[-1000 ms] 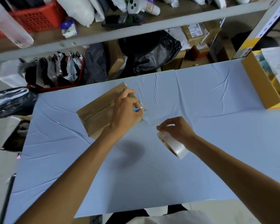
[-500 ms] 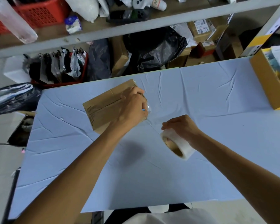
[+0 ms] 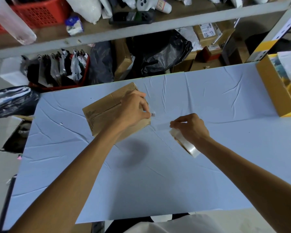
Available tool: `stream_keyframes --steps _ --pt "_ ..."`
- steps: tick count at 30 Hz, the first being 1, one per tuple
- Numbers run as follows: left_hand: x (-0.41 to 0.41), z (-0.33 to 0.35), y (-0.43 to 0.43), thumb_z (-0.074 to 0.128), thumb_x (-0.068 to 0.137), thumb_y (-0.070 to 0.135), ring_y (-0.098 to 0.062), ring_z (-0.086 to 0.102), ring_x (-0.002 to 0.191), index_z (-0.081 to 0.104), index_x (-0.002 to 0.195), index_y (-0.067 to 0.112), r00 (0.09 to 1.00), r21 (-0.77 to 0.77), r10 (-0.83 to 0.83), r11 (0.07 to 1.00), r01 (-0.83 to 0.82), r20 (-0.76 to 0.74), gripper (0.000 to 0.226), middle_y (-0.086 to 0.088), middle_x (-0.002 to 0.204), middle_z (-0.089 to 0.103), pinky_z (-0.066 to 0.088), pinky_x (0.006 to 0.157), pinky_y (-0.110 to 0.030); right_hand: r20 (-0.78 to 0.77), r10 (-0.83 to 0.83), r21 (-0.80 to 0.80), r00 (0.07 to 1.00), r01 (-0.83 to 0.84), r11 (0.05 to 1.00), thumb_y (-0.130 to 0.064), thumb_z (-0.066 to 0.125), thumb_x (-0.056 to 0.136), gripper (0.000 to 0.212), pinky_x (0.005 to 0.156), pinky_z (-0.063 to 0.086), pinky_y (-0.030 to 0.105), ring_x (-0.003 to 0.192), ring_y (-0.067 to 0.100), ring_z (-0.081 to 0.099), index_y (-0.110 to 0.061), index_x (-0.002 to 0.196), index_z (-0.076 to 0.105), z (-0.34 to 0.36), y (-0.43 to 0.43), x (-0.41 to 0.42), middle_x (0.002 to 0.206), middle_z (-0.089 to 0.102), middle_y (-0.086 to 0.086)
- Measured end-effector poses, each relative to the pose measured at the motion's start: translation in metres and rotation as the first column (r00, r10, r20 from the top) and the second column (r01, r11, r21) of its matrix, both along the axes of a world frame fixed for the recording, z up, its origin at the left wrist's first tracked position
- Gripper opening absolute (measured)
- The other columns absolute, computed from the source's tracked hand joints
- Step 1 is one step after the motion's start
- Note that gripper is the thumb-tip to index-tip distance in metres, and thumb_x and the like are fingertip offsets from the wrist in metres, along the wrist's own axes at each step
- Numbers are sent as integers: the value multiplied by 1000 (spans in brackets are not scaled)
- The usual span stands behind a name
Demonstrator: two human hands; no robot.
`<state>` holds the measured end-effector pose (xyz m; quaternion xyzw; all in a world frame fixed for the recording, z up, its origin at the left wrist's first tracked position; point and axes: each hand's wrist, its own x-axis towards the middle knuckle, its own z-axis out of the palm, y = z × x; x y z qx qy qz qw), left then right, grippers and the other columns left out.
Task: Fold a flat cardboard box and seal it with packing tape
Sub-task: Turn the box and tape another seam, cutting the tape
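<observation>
Table w/ cardboard box, yellow box

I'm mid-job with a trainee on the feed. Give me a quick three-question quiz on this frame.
1. Multiple choice: what does the right hand hold? A) scissors B) a clear tape roll C) a marker
2. True or false: the left hand lies flat and empty on the bare table, away from the cardboard box.
3. Fill in: the open yellow-edged box sits at the table's ____ edge, on the person's own side.

Key
1. B
2. False: it is over the cardboard box, fingers pinching a small white object.
3. right
</observation>
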<state>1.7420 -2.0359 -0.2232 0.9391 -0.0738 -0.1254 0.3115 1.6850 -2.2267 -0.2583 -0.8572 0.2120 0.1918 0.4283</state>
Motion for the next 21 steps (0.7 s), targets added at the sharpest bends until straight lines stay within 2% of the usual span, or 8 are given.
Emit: stream_keyframes --steps 3,8,12,16,21 --pt "0 -1 1 79 70 8 -14 48 120 70 67 16 1000 -33 11 999 -12 -4 13 -2 130 55 34 96 -26 0 -5 6 1000 5 1000 -42 65 81 17 59 39 27 73 22 62 -29 84 76 1 0 0 79 70 -3" --pt "2 -1 1 78 72 7 -14 47 122 73 74 13 1000 -78 22 997 -23 -17 8 -3 131 54 32 93 -24 -8 -14 10 1000 14 1000 -41 64 83 17 62 40 27 70 19 59 -29 82 76 3 -2 -1 78 69 -5" --pt "-2 -9 0 79 68 7 -15 47 121 67 63 21 999 -40 15 999 -14 34 19 1 127 54 38 102 -34 2 -16 16 1000 16 1000 -41 64 83 17 63 41 28 71 18 60 -29 80 76 7 -2 1 77 69 -6" --pt "-5 -20 -4 77 70 8 -14 47 120 70 66 12 994 -17 54 998 -53 92 9 3 128 53 38 103 -42 -3 -11 54 1000 11 998 -38 64 84 16 64 45 28 66 10 60 -27 81 76 10 -2 1 72 71 -5" --pt "-5 -21 -7 79 71 16 -14 46 120 74 72 8 993 -38 56 998 -52 107 9 2 126 54 37 104 -39 -10 -32 89 999 33 996 -35 66 83 15 75 50 32 66 7 61 -24 81 77 10 -5 -2 76 72 -4"
